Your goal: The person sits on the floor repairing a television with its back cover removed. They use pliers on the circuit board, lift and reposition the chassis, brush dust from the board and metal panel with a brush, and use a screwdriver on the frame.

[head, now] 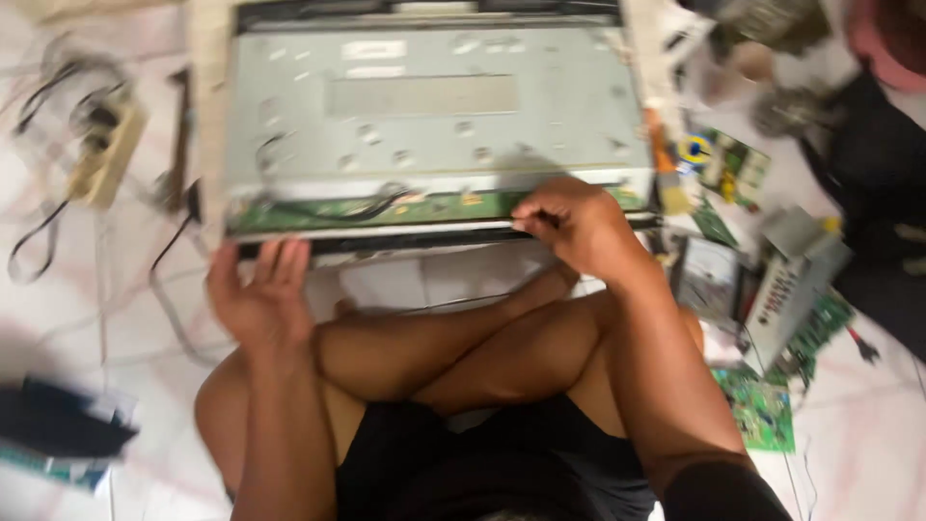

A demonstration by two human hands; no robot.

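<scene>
- Metal panel (424, 106): lies flat on the floor ahead of my crossed legs, long axis running left to right.
- Green circuit strip (386, 207): runs along the panel's near edge.
- My right hand (569, 227): curled, fingertips pinching that near edge; the nearer hand.
- My left hand (258, 294): spread wide, palm up, fingertips just under the edge.

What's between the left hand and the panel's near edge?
Nothing visible. The left hand is open, fingertips at the near edge of the metal panel, no cable or tool across the gap. The right hand is already on that edge, fingers bent over the green strip.
</scene>
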